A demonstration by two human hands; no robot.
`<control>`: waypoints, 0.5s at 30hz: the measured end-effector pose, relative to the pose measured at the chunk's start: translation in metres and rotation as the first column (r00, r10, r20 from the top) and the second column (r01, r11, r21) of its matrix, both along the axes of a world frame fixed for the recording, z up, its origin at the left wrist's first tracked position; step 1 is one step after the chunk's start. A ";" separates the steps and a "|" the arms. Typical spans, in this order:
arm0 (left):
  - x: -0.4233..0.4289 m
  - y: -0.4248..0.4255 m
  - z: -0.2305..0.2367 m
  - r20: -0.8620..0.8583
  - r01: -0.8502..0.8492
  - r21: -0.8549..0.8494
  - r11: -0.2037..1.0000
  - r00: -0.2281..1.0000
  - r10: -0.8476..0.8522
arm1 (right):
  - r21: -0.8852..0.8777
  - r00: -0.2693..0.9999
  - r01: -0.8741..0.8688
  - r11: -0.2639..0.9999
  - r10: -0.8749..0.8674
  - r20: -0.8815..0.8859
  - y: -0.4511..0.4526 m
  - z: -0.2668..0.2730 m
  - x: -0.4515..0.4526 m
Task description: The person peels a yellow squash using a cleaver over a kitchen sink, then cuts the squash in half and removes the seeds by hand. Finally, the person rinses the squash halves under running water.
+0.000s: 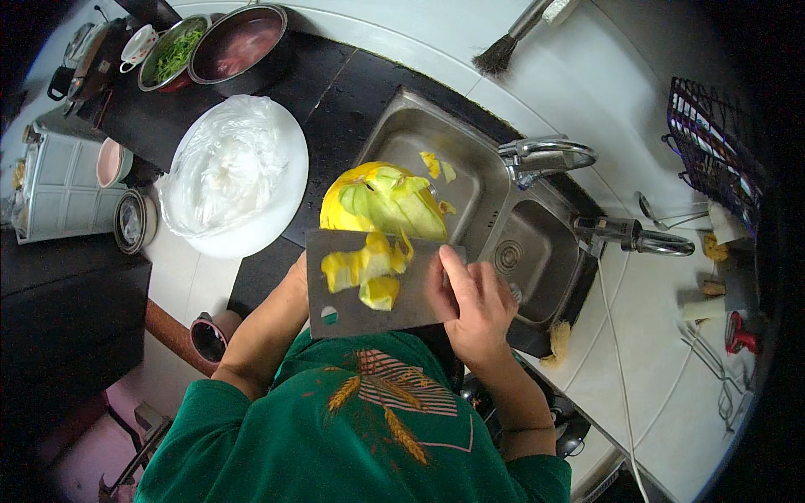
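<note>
My right hand (479,302) grips a broad cleaver (352,320), its blade lying flat below a large, partly peeled yellow fruit or squash (380,198). Pale green flesh shows where the skin is off. Several strips of yellow peel (377,261) rest on the blade. My left hand (302,273) is mostly hidden behind the blade's left edge; its fingers and what they touch cannot be seen. The fruit is at the near left edge of the steel sink (465,135), where peel scraps (434,165) lie in the large basin.
A white round plate or lid (286,195) with a clear plastic bag (229,163) is on the dark counter at left. Beyond stand a bowl of green vegetables (178,56) and a pot (245,44). A faucet (547,157) arches over the sink; a brush (503,50) is above.
</note>
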State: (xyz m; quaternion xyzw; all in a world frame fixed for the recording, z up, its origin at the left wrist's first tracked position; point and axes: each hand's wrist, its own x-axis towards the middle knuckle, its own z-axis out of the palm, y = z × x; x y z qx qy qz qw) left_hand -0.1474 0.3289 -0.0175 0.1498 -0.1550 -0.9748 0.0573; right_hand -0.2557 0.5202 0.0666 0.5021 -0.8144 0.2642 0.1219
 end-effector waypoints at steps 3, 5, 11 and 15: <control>-0.009 -0.004 0.003 -0.088 -0.031 -0.031 0.999 0.996 0.028 | 0.063 0.999 -0.014 0.998 0.012 0.038 0.000 0.001 -0.002; -0.006 -0.002 0.008 -0.029 -0.040 -0.257 0.966 0.999 0.034 | 0.093 0.996 -0.043 0.995 0.036 0.077 0.003 -0.001 -0.005; 0.008 0.008 0.006 0.088 -0.116 -0.350 0.930 0.984 0.156 | 0.326 0.980 0.108 0.939 -0.156 0.125 -0.004 -0.019 -0.016; 0.018 -0.002 -0.011 0.109 -0.052 -0.296 0.954 0.990 0.088 | 0.591 0.904 0.249 0.768 -0.403 0.143 -0.001 -0.053 -0.052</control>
